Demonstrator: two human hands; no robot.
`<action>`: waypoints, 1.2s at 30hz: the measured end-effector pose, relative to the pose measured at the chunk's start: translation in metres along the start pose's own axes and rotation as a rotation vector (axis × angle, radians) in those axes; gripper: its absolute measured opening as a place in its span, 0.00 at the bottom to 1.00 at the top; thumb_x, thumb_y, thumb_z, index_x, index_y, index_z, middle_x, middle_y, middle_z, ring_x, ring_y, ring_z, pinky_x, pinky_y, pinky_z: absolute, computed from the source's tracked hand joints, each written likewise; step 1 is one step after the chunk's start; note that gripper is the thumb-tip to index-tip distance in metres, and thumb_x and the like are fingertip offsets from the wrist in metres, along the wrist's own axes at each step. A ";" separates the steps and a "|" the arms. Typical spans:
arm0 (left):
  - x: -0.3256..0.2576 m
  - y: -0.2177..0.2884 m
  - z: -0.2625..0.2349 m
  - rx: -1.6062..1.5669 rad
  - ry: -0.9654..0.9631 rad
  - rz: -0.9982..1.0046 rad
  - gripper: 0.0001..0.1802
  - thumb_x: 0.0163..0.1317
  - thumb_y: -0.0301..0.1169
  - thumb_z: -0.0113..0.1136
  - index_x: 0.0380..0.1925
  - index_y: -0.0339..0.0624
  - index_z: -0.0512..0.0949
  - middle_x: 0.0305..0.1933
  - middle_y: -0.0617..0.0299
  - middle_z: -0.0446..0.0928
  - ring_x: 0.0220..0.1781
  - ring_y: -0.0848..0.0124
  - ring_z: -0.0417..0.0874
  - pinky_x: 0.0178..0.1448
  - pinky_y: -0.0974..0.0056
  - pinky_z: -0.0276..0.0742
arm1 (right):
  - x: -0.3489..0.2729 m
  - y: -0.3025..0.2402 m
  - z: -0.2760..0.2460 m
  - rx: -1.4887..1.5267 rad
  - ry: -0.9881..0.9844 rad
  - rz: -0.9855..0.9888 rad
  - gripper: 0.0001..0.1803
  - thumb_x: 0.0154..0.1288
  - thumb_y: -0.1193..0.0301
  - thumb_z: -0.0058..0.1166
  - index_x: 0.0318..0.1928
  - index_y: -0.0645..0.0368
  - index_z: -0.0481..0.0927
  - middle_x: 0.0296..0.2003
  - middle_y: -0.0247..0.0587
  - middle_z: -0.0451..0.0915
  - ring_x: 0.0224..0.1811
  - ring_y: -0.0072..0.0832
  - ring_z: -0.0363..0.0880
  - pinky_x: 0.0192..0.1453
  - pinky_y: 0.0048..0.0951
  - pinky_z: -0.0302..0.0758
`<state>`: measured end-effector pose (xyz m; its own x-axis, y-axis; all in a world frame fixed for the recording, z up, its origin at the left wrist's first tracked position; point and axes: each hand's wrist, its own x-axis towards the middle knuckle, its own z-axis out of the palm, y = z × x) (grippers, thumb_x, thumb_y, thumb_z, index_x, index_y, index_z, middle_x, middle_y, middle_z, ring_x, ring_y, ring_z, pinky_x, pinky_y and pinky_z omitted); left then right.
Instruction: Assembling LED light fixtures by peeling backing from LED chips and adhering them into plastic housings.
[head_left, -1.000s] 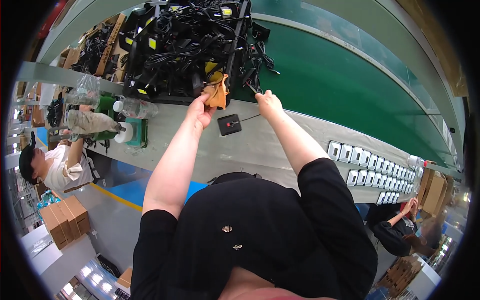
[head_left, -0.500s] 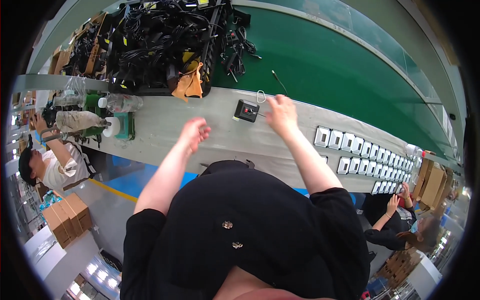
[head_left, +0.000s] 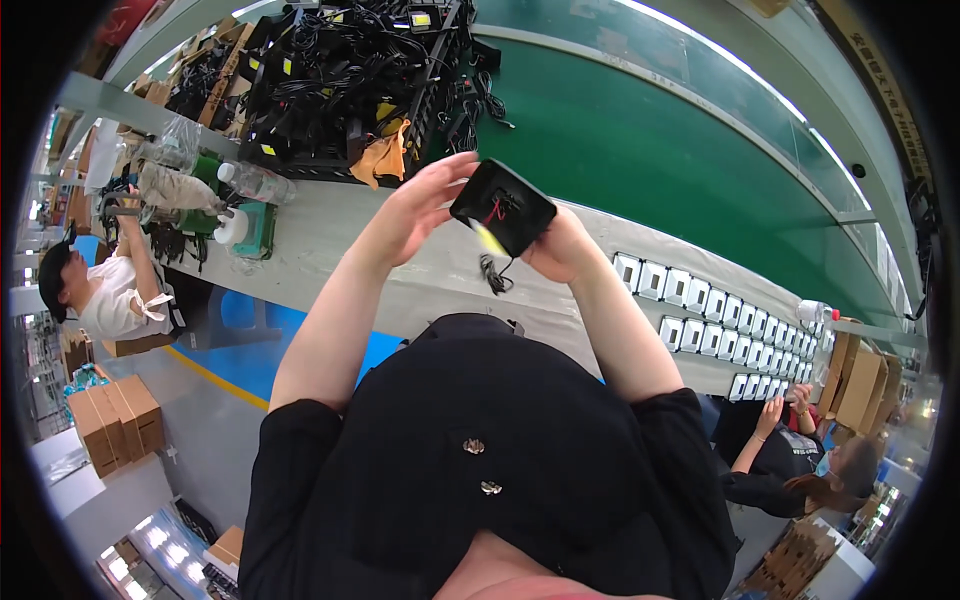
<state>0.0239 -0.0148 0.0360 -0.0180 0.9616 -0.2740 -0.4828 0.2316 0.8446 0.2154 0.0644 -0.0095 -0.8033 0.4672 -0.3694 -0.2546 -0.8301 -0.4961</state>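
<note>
My right hand [head_left: 562, 246] grips a black square open housing [head_left: 528, 218] by its lower right side, raised above the bench and tilted. Red wires and dark parts show inside it. On its lower edge is a yellow-and-white label [head_left: 488, 237]. A coiled black cable [head_left: 493, 275] hangs just below the housing. My left hand [head_left: 412, 212] is at the housing's left side with fingers stretched out and apart. Its fingertips reach the upper left corner; whether they touch it I cannot tell.
A black crate [head_left: 345, 85] heaped with cabled black units stands at the far left, orange cloth [head_left: 382, 160] at its corner. Loose cables [head_left: 466, 125] lie on the green belt [head_left: 620, 140]. White-framed units [head_left: 690, 293] line the right bench. Bottles [head_left: 258, 184] stand left. Two people work nearby.
The black square unit has left the bench and is now in my right hand, tilted so its inside shows. My left hand has moved up and right to beside it.
</note>
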 end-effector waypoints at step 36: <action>-0.075 0.023 0.101 0.644 0.155 0.680 0.16 0.69 0.35 0.45 0.50 0.35 0.68 0.41 0.60 0.73 0.39 0.77 0.73 0.42 0.72 0.70 | -0.146 -0.021 0.116 -1.455 0.196 -0.681 0.07 0.53 0.79 0.60 0.33 0.62 0.76 0.34 0.35 0.79 0.36 0.24 0.79 0.40 0.26 0.74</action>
<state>0.1031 -0.0665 0.1222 -0.2562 0.9005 0.3512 0.2487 -0.2897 0.9242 0.2757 -0.0215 0.1458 -0.6541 0.7332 0.1860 0.2745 0.4592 -0.8448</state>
